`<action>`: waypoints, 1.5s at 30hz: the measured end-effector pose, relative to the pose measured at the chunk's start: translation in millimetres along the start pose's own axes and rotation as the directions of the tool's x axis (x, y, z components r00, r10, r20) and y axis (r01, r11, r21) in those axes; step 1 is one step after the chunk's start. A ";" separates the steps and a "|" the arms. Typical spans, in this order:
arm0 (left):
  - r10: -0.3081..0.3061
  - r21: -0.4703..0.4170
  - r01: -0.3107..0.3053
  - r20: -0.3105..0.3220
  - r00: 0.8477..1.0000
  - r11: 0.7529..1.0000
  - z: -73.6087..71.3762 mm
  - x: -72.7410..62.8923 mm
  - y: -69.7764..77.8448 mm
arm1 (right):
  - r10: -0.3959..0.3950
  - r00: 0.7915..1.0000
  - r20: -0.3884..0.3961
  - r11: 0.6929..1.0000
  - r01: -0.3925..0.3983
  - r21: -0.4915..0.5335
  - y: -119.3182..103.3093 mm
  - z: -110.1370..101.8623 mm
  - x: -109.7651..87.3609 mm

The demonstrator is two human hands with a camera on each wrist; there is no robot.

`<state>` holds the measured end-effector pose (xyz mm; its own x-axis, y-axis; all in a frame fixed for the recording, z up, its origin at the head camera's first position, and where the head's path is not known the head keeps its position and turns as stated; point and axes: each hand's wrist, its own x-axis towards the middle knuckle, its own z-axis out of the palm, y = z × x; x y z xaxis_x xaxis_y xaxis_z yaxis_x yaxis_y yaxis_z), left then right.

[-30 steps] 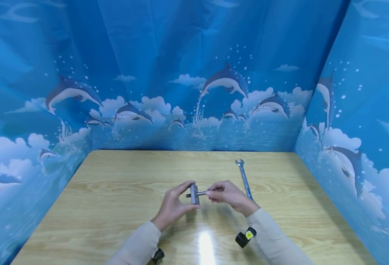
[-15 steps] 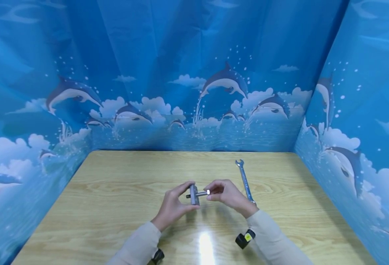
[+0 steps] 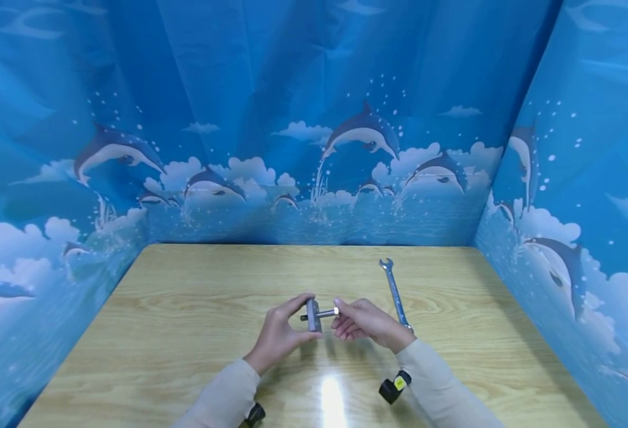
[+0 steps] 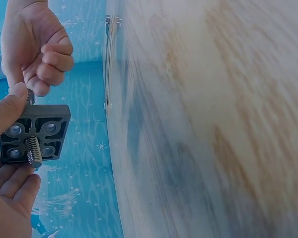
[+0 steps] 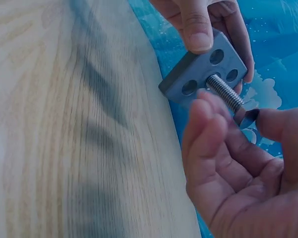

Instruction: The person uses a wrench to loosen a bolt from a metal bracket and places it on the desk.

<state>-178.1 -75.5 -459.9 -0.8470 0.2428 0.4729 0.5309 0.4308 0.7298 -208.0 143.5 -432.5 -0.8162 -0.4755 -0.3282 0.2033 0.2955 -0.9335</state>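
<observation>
My left hand [image 3: 281,331] holds a square grey block [image 3: 314,315] by its edges, thumb on one side and fingers on the other. Several round holes surround its middle, where a threaded bolt [image 5: 226,92] passes through; the bolt's end [image 4: 35,157] sticks out of the recessed, ribbed face. On the other side, my right hand [image 3: 369,321] is at the bolt's hex head [image 5: 246,118]. The right thumb [image 5: 273,124] touches the head, while the other fingers curl beneath it. Part of the head is hidden by the thumb.
A combination wrench [image 3: 395,291] lies on the wood-grain table [image 3: 212,279], just beyond my right hand. A blue curtain [image 3: 271,89] printed with dolphins encloses the back and sides. Each wrist wears a small black camera, such as the right one [image 3: 391,389].
The right fingers have turned about the bolt head, the thumb going from below it to above and the fingers curling under. The left hand and block stay nearly still.
</observation>
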 end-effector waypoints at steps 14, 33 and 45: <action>-0.015 -0.010 0.015 -0.005 1.000 1.000 0.1 -0.7 0.2 | -0.141 0.984 -0.111 0.989 0.134 -0.063 -0.9 -3.1 -1.4; -0.002 -0.033 0.002 -0.012 1.000 0.999 1.0 -0.7 -1.2 | -0.121 0.992 -0.025 0.992 0.120 -0.046 3.2 -4.5 -0.4; 0.012 -0.019 -0.012 -0.003 1.000 1.000 0.8 0.5 0.7 | -0.030 0.999 -0.044 0.997 0.027 -0.067 0.3 -3.1 0.6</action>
<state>-178.2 -74.5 -459.5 -0.8407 0.2451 0.4828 0.5411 0.4110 0.7337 -210.1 145.8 -432.5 -0.8449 -0.4472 -0.2936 0.1447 0.3374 -0.9302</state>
